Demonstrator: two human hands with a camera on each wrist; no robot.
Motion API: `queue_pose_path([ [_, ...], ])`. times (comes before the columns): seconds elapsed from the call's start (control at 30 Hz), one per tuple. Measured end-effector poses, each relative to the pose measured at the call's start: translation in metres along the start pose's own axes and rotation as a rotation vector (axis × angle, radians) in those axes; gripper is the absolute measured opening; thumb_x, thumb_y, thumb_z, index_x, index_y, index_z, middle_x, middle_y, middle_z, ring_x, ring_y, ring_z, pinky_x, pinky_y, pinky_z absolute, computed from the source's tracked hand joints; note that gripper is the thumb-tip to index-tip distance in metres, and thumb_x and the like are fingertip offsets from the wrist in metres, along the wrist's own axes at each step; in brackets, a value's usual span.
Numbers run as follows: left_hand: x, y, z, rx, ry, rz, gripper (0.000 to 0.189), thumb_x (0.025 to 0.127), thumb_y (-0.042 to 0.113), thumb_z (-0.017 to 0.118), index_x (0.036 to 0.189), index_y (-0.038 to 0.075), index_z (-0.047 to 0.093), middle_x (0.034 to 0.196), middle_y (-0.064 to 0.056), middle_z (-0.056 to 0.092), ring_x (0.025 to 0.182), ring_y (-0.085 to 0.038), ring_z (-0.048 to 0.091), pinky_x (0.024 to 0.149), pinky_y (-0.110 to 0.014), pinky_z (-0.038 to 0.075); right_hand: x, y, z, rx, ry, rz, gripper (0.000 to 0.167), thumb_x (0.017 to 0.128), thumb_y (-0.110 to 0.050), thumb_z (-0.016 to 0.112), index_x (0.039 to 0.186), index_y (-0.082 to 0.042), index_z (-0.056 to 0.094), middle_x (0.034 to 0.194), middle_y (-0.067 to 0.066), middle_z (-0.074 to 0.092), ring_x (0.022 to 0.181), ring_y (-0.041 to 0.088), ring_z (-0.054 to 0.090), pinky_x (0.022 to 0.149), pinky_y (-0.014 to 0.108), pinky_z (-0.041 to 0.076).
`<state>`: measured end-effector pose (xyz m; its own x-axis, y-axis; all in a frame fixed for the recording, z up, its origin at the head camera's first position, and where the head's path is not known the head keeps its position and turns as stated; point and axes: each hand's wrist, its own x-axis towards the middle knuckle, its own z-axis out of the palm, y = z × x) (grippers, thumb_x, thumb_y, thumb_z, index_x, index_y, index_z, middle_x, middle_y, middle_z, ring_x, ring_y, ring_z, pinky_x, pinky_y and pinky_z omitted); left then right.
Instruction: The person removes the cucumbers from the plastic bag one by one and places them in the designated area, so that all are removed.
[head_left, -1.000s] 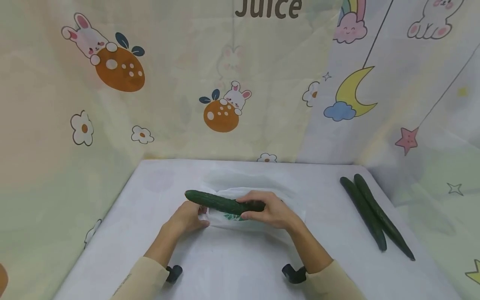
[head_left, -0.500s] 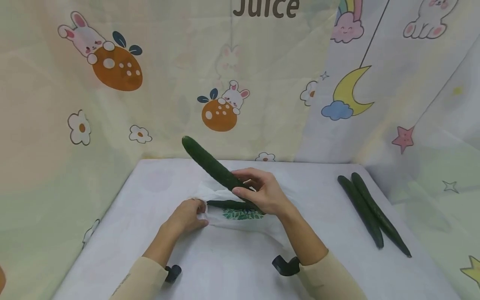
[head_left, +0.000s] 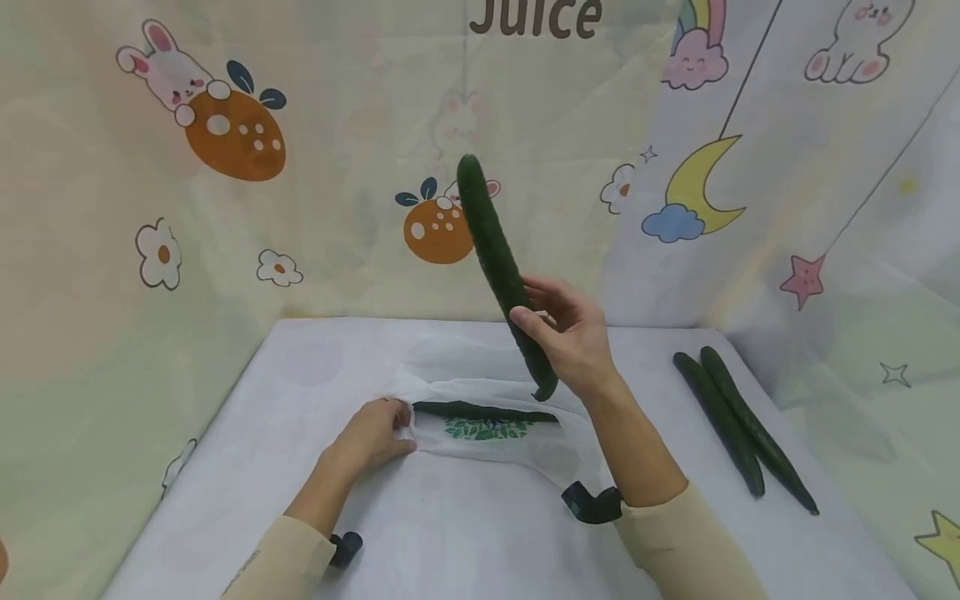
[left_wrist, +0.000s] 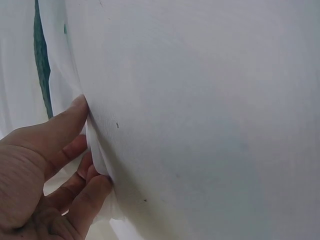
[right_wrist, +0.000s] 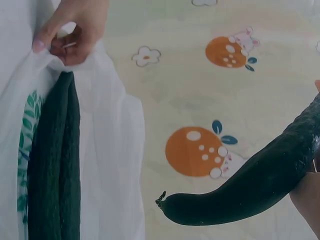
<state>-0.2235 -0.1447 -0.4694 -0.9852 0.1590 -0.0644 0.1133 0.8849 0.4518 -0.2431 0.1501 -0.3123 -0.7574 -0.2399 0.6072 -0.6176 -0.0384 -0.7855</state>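
My right hand [head_left: 577, 342] grips a dark green cucumber [head_left: 491, 250] near its lower, stemmed end and holds it up, steeply tilted, above the back of the table. Below it lies a white plastic bag [head_left: 480, 452] with a green leaf print. At the bag's left end, my left hand [head_left: 378, 433] holds the mouth's edge; the left wrist view has its thumb [left_wrist: 75, 112] and fingers pinching the thin film. Through the opening, the right wrist view shows two cucumbers [right_wrist: 47, 165] side by side inside the bag, partly hidden by its near wall.
Two more cucumbers [head_left: 723, 425] lie together on the white tabletop [head_left: 450, 542] at the right. A cloth backdrop [head_left: 345, 150] with cartoon prints encloses the back and sides. Black wrist cameras [head_left: 592, 502] stick out from the sleeves.
My right hand has lifted the cucumber up from over the bag and swung it from nearly level to steep, moving a little right. The bag's opening shows more now. My left hand stays put.
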Motion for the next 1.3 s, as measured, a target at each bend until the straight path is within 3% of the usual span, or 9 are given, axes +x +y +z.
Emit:
queue_pose_path([
  [0.27,0.000,0.001,-0.005,0.015,0.009,0.021,0.031,0.082,0.025,0.088,0.100,0.014,0.065,0.101,-0.003,0.064,0.095,-0.021,0.060,0.089,-0.043,0.051,-0.019,0.008,-0.050,-0.114,0.130,0.095,0.041,0.097,-0.008,0.071,0.137,-0.010,0.063,0.121,0.007,0.069,0.105,0.022,0.067,0.085,0.028,0.059],
  [0.47,0.000,0.000,-0.005,0.005,0.003,0.017,0.031,0.082,0.023,0.088,0.098,0.014,0.064,0.100,-0.003,0.063,0.095,-0.021,0.059,0.090,-0.043,0.051,-0.045,0.024,-0.090,-0.324,0.213,0.248,0.045,0.097,-0.022,0.073,0.140,-0.017,0.062,0.123,0.001,0.067,0.103,0.015,0.065,0.077,0.024,0.058],
  [0.6,-0.001,0.001,-0.001,-0.008,0.003,0.023,0.031,0.082,0.022,0.088,0.099,0.014,0.064,0.101,-0.002,0.063,0.095,-0.021,0.058,0.090,-0.042,0.051,-0.064,0.036,-0.115,-0.477,0.224,0.347,0.047,0.097,-0.032,0.073,0.141,-0.020,0.062,0.127,0.004,0.065,0.105,0.013,0.062,0.075,0.021,0.055],
  [0.7,-0.003,0.001,0.001,-0.011,0.003,0.025,0.031,0.082,0.022,0.088,0.099,0.014,0.063,0.101,-0.002,0.063,0.096,-0.020,0.059,0.091,-0.042,0.051,-0.076,0.049,-0.133,-0.602,0.207,0.412,0.051,0.097,-0.039,0.071,0.143,-0.019,0.060,0.130,0.010,0.063,0.109,0.019,0.059,0.073,0.021,0.053],
  [0.87,-0.005,0.000,0.003,-0.014,0.007,0.010,0.031,0.081,0.022,0.088,0.100,0.014,0.064,0.103,-0.002,0.064,0.098,-0.020,0.060,0.093,-0.042,0.052,-0.095,0.076,-0.161,-0.722,0.195,0.507,0.060,0.099,-0.046,0.067,0.147,-0.012,0.055,0.136,0.020,0.058,0.118,0.033,0.056,0.074,0.027,0.050],
  [1.0,-0.006,0.000,0.005,-0.022,0.002,0.007,0.031,0.082,0.023,0.088,0.101,0.014,0.065,0.105,-0.002,0.065,0.100,-0.020,0.061,0.095,-0.043,0.051,-0.111,0.094,-0.181,-0.773,0.212,0.541,0.061,0.101,-0.044,0.064,0.147,-0.007,0.052,0.137,0.025,0.058,0.119,0.040,0.057,0.080,0.040,0.052],
  [1.17,-0.007,0.000,0.004,-0.017,-0.001,-0.006,0.032,0.082,0.024,0.088,0.101,0.015,0.064,0.105,-0.001,0.065,0.100,-0.020,0.060,0.095,-0.043,0.052,-0.123,0.104,-0.202,-0.851,0.217,0.590,0.058,0.103,-0.038,0.061,0.145,0.001,0.051,0.138,0.031,0.057,0.121,0.049,0.056,0.092,0.062,0.048],
  [1.3,-0.005,0.000,0.002,-0.011,0.011,0.005,0.032,0.082,0.024,0.088,0.102,0.015,0.065,0.104,-0.001,0.065,0.099,-0.020,0.060,0.094,-0.043,0.052,-0.124,0.106,-0.218,-0.960,0.199,0.661,0.057,0.103,-0.036,0.061,0.142,0.005,0.051,0.135,0.034,0.057,0.121,0.055,0.050,0.093,0.068,0.042],
])
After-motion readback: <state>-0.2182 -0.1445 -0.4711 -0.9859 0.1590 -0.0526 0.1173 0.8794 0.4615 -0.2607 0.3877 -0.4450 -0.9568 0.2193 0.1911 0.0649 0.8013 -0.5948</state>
